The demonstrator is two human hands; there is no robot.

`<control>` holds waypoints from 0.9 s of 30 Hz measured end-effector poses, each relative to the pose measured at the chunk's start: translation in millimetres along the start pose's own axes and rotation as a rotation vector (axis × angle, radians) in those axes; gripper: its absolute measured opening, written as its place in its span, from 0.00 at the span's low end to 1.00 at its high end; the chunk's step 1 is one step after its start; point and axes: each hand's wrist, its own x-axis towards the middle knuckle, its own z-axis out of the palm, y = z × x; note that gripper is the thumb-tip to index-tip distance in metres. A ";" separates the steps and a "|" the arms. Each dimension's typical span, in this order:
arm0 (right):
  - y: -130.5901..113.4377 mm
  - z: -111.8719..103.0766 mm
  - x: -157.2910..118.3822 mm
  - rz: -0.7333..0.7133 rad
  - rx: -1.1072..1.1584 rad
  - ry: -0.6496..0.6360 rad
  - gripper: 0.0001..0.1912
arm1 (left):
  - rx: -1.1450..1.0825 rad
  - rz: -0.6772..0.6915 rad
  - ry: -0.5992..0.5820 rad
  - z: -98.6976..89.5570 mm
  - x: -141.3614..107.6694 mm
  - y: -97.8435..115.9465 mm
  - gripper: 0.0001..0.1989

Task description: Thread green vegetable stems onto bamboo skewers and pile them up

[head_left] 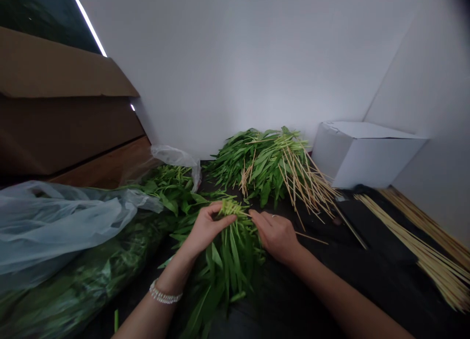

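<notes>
My left hand [211, 226] is closed round the pale cut stems of a bunch of leafy greens [235, 260], thumb toward me. The long leaves hang down from the stems onto the dark surface. My right hand [277, 233] grips a thin wooden skewer [310, 238], whose rear end sticks out to the right past the palm. Its front part runs into the stems beside my left fingers. Behind both hands lies a pile of skewered greens [257, 157], with many skewer ends [310, 182] fanning out to the right.
At left, a clear plastic bag [73, 221] holds more greens, with loose greens [169, 182] beside it. A cardboard box [66, 118] stands behind. Loose bamboo skewers [422, 251] lie at right, in front of a white box [367, 153]. A white wall [235, 60] closes off the back.
</notes>
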 end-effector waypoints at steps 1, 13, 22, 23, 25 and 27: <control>2.2 -1.2 0.6 0.005 -0.007 0.003 0.14 | -0.025 0.000 0.065 -3.1 0.2 1.8 0.14; 30.4 -8.6 3.3 0.193 0.019 0.062 0.11 | -0.411 -0.028 0.268 -17.2 2.7 6.7 0.19; 53.4 -19.5 7.2 0.646 0.261 0.222 0.14 | -0.292 -0.083 0.006 -6.4 -0.1 -1.4 0.26; 58.2 -21.2 7.8 0.703 0.287 0.242 0.14 | -0.242 -0.091 -0.042 -5.2 -0.4 -0.4 0.25; 69.7 -22.0 7.7 0.799 0.346 0.275 0.16 | -0.152 -0.105 -0.111 -2.5 -1.5 3.7 0.26; 82.5 -19.4 5.6 0.843 0.430 0.323 0.18 | -0.089 -0.118 -0.151 0.4 -3.1 8.8 0.26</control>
